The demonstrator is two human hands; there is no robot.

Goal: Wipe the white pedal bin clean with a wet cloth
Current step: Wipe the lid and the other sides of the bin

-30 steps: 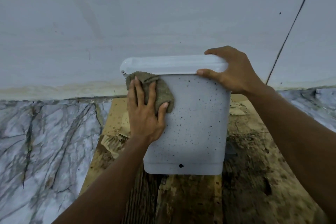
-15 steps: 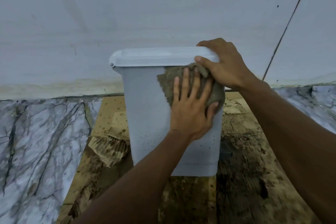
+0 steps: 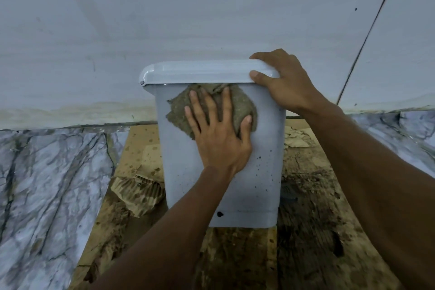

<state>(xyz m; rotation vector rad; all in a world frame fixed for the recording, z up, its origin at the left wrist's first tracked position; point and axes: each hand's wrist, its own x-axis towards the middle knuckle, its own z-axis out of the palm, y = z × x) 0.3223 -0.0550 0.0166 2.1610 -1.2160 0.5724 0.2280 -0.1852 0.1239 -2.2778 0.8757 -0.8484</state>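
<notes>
The white pedal bin point(image 3: 261, 186) stands upright on stained cardboard against the wall, lid closed, its near face dotted with dark specks on the lower right. My left hand point(image 3: 219, 134) lies flat with fingers spread, pressing a grey-brown cloth point(image 3: 179, 110) against the upper middle of that face, just under the lid. My right hand point(image 3: 284, 82) clasps the lid's right corner, thumb on the front edge and fingers over the top.
Soggy, torn cardboard point(image 3: 313, 231) covers the floor under and around the bin, with a crumpled scrap point(image 3: 138, 193) at its left. Marble-patterned floor point(image 3: 47, 183) lies to both sides. A pale wall point(image 3: 188, 19) rises right behind the bin.
My left hand slid the cloth from the bin's upper left across to the upper right, then back toward the upper middle. The right hand kept its hold on the lid.
</notes>
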